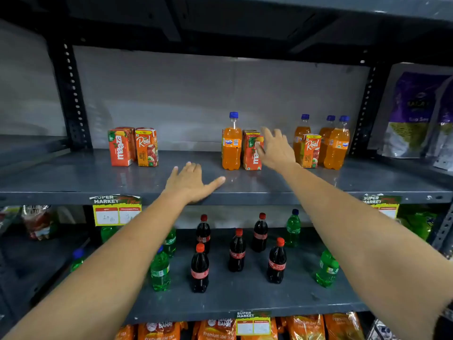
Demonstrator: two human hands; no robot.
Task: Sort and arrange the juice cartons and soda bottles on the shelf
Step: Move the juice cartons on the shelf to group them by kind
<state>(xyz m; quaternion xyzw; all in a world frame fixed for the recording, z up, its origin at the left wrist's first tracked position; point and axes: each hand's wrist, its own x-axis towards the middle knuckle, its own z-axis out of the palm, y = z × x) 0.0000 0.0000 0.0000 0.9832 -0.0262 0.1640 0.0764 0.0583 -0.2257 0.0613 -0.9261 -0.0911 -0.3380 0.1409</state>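
Head view looks over both forearms at a grey shelf (73, 177). Nearest, at about 6 o'clock on that shelf, the left hand (190, 181) lies flat and released on the front edge, gripping nothing. Farther in, toward 1 o'clock, the right hand (274, 149) is spread against a Maaza carton (251, 154), fingers touching its right face but not yet clenched around it. Just left of that carton stands a Fanta bottle (231, 146). At 3 o'clock a Real carton (310, 150) stands in front of three more Fanta bottles (337, 146), cartons and bottles mixed. Far off at 9 o'clock, a sorted carton group (133, 147) stands upright. The small cartons look light and fairly stiff, though their walls would probably dent under a hard squeeze; pinching across the two broad faces at mid-height seems safest. The bottles look heavier and smooth, best held around the labelled waist.
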